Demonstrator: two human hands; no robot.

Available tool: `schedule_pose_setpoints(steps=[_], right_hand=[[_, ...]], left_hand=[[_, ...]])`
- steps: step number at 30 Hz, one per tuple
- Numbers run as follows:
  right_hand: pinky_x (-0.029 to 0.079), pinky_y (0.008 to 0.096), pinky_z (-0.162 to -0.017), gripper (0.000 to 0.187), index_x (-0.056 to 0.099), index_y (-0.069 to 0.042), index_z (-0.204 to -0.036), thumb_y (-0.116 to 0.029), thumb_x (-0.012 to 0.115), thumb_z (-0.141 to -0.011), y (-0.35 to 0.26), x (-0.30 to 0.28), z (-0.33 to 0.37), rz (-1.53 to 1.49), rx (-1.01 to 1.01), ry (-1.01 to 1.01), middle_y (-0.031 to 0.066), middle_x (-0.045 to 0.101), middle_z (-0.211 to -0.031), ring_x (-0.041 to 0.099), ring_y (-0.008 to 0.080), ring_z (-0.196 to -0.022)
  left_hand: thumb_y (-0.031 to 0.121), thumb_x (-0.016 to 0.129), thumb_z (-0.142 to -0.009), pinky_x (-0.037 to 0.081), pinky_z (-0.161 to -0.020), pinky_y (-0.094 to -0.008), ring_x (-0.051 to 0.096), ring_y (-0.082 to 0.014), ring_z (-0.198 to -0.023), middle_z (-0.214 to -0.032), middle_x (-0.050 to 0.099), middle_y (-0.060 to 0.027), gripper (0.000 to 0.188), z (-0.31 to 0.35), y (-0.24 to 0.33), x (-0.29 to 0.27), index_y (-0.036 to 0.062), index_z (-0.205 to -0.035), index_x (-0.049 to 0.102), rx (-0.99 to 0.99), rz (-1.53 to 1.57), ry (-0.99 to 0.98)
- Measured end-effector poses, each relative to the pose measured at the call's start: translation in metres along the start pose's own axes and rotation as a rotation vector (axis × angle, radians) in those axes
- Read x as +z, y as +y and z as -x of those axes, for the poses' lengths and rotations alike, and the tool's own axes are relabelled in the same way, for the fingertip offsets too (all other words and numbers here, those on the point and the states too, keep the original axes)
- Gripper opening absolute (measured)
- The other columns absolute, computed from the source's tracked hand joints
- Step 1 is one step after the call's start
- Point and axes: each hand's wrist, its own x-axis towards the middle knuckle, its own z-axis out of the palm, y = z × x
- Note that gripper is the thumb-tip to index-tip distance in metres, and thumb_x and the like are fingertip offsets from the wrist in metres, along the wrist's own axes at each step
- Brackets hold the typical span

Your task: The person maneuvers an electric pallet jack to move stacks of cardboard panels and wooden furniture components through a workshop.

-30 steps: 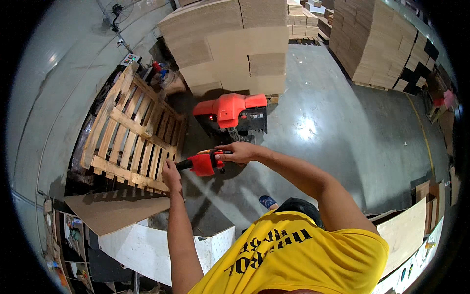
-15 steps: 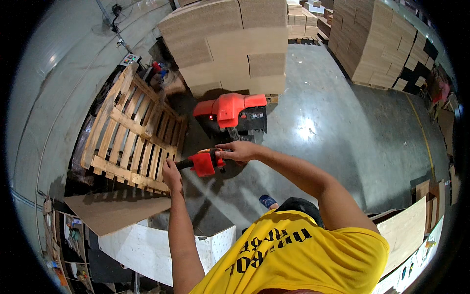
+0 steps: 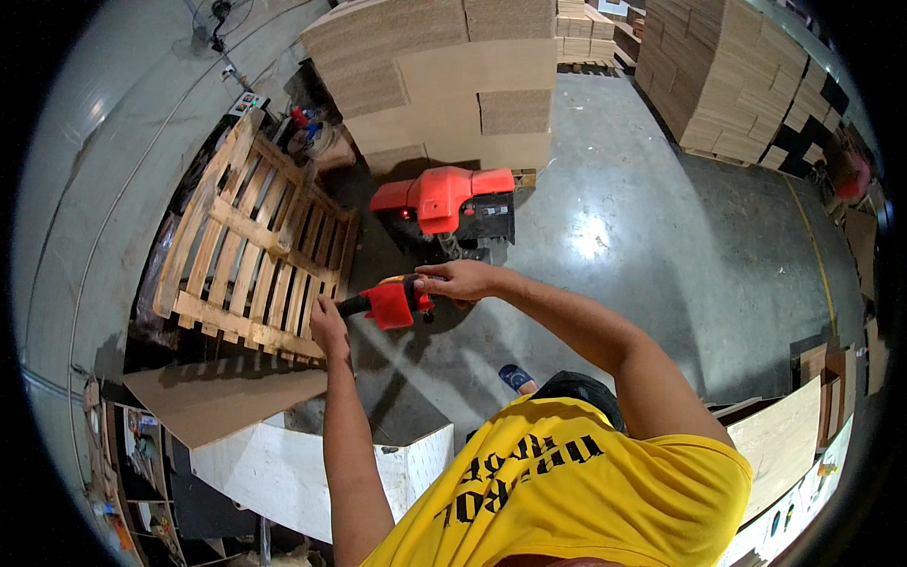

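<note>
A red and black electric pallet truck [image 3: 442, 200] stands on the floor in front of me, its red cover towards me. Its tiller ends in a red control head [image 3: 389, 307] with black grips. My left hand [image 3: 329, 329] is wrapped round the left grip. On the other side, my right hand [image 3: 465, 281] closes over the right grip, its thumb lying along the top; its fingertips are partly hidden. Just beyond the truck rises a tall stack of brown boards or flattened cartons [image 3: 453, 94] on a pallet. The truck's forks are out of sight.
Left of the truck, a wooden pallet [image 3: 250, 241] leans at a slant near the wall. A brown sheet [image 3: 222, 397] and a white panel [image 3: 274, 477] lie close at lower left. Another tall stack [image 3: 727, 85] stands at far right, beside a yellow floor line [image 3: 814, 250].
The truck and the surroundings appear slightly higher in the picture. Both hands keep their hold on the tiller grips.
</note>
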Motion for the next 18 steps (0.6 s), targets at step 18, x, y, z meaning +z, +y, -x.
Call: schedule_pose_setpoints(steps=[18], right_hand=[[0.034,0.0296,-0.044,0.086,0.041,-0.020,-0.151,-0.075,0.053,-0.086,-0.008,-0.012,0.001,-0.182,0.043,-0.235,-0.0023,0.042,-0.057,0.044,0.0110,-0.047]], left_hand=[[0.039,0.041,-0.101,0.050,-0.077,-0.0469,0.068,-0.0376,-0.088,-0.089,0.071,-0.0154,0.044,0.001,0.003,-0.001,0.0057,-0.093,0.069,-0.008,0.023,-0.011]])
